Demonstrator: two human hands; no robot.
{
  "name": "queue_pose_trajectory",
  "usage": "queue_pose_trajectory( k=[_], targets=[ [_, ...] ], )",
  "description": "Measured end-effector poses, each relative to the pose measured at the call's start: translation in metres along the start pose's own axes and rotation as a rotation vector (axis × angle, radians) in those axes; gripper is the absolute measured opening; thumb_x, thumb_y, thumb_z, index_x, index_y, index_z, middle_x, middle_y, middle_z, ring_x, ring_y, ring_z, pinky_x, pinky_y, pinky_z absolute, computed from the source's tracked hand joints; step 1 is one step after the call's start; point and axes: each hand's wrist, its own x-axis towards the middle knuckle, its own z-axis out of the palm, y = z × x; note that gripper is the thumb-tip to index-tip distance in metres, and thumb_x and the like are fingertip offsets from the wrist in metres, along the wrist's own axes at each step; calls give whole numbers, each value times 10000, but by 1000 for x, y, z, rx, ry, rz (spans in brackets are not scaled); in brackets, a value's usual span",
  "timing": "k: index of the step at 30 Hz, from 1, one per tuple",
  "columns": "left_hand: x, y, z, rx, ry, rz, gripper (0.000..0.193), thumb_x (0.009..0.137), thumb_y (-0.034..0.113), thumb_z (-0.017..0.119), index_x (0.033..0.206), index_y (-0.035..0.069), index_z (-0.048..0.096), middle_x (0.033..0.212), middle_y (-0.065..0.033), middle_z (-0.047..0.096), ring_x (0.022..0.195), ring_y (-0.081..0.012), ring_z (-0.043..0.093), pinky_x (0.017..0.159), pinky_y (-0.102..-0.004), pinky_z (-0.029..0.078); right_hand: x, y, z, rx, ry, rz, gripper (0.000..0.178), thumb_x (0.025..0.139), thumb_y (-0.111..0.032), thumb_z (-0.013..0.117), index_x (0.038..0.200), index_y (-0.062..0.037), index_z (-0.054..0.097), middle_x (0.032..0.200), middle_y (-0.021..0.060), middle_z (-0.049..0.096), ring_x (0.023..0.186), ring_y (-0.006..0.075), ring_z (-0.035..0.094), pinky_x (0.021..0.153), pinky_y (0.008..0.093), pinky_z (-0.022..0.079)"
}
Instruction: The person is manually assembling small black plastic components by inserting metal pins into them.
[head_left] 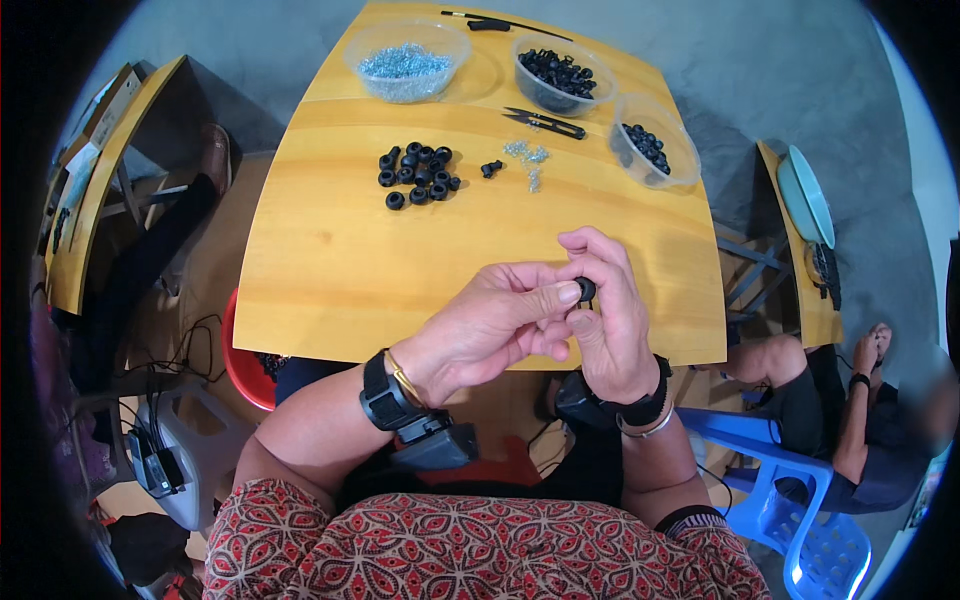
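Above the near half of the wooden table, my hands meet around a small black round part (586, 290). My left hand (500, 315) pinches it between thumb and forefinger. My right hand (612, 325) curls around its other side, thumb below and fingers above; part of the piece is hidden by the fingers. Beyond my hands lies a cluster of black round parts (421, 178), several with holes in them. To its right sit a small black piece (491, 169) and a loose scatter of small silvery screws (527, 153).
Along the table's far side stand three clear tubs: one with silvery screws (405, 62), two with black parts (557, 78) (645, 148). Black thread snips (545, 124) lie before them, a black-handled tool (490, 25) behind. A red basin (245, 350) is lower left; a person sits near a blue chair (790, 500).
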Motion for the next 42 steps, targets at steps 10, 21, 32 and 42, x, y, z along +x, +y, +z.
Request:
queue_pose_trajectory(
  k=[10,21,32,42],
  targets=[
    [-44,5,69,767,-138,364,1177,407,199,870,1351,133,169,1306,-92,307,1168,-220,357,921,-375,384,-19,-67,-19,95,82,86,335,863,-277,496,1045,-8,412,859,133,494,655,239,491,630,310,427],
    [-91,-45,123,940,-118,878,515,608,197,768,995,3,487,813,-31,533,770,-84,502,709,-232,426,-40,-135,-17,16,196,-273,339,819,-267,560,1027,-31,430,831,111,503,654,263,509,588,334,432],
    [-83,-55,127,935,-45,970,251,694,144,670,842,1,526,767,-70,554,726,-127,524,684,-251,429,-51,-107,-6,90,249,-266,281,822,-218,532,1008,-24,450,825,108,501,641,256,508,588,324,427],
    [-65,-47,128,969,-13,916,178,725,147,630,771,0,541,768,-107,576,752,-174,563,702,-274,446,-48,-97,-13,100,230,-117,261,825,-204,515,1001,-20,457,825,107,501,638,252,511,593,317,430]
  ],
)
